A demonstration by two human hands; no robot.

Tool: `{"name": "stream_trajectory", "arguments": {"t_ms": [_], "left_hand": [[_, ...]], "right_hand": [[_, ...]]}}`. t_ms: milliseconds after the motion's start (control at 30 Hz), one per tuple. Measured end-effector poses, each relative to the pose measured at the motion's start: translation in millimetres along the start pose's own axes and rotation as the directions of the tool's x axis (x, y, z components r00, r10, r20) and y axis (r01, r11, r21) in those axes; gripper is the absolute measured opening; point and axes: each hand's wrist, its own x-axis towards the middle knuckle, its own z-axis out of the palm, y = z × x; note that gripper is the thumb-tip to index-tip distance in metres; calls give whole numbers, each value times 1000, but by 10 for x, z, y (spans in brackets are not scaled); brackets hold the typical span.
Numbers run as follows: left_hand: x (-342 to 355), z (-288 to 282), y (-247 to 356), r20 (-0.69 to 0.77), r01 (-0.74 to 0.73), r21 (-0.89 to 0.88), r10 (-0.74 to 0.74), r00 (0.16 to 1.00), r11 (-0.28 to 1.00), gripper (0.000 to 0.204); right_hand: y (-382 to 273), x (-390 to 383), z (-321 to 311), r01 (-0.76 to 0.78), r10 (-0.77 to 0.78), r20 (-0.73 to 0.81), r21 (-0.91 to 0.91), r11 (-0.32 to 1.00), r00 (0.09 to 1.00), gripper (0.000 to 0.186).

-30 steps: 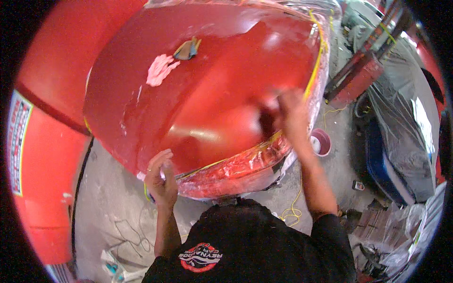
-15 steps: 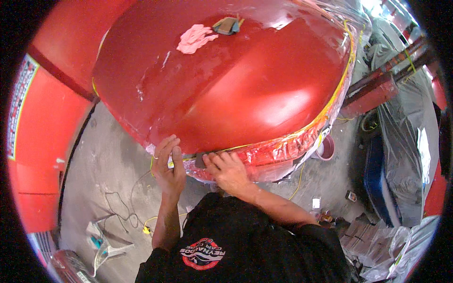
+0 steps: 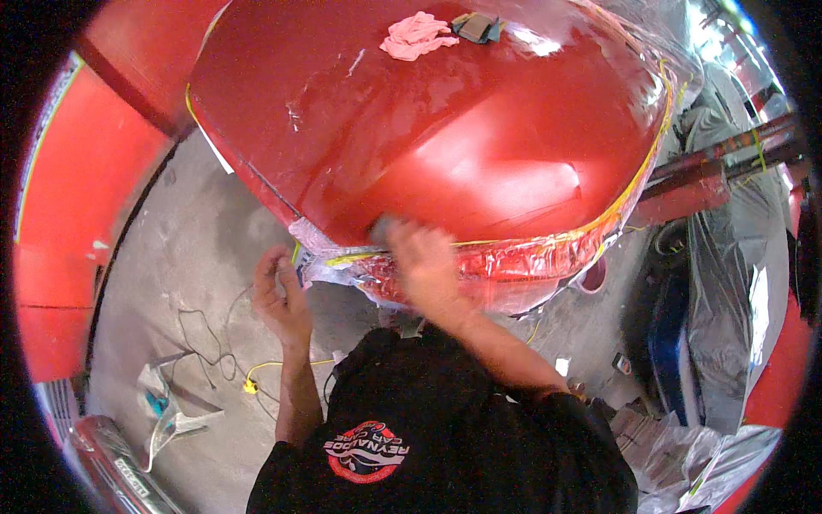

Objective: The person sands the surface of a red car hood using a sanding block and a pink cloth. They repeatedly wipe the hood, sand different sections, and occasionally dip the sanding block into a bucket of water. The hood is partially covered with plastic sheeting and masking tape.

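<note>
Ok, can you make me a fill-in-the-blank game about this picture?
The cloth on the red hood is coloured ____.
The hand with a dark pad at its fingertips is the ____ one.
The tape along the hood's edge is ____.
The shirt is mostly ____.

Missing words: pink; right; yellow; black.
</note>
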Motion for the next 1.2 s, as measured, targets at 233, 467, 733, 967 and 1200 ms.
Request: {"name": "stream_trajectory", "arguments": {"t_ms": [233, 467, 733, 967, 1200], "left_hand": [[141, 2, 256, 28, -187, 151, 185, 982, 971, 22], [8, -201, -187, 166, -229, 263, 190, 968, 937, 24], [-60, 82, -189, 272, -309, 267, 236, 933, 913, 30], [-183, 372, -123, 326, -464, 239, 379, 866, 853, 34], [-364, 568, -195, 481, -562, 335, 375, 792, 756, 53]], "right_hand": [[-48, -102, -389, 39, -33, -61, 108, 993, 998, 61], [1688, -167, -1498, -522, 369, -461, -267, 810, 807, 45], [510, -285, -295, -150, 105, -202, -219, 964, 974, 54], [-194, -443, 39, 125, -111, 160, -84, 989, 981, 53], [704, -611, -687, -145, 61, -336, -231, 962, 940, 43]]}}
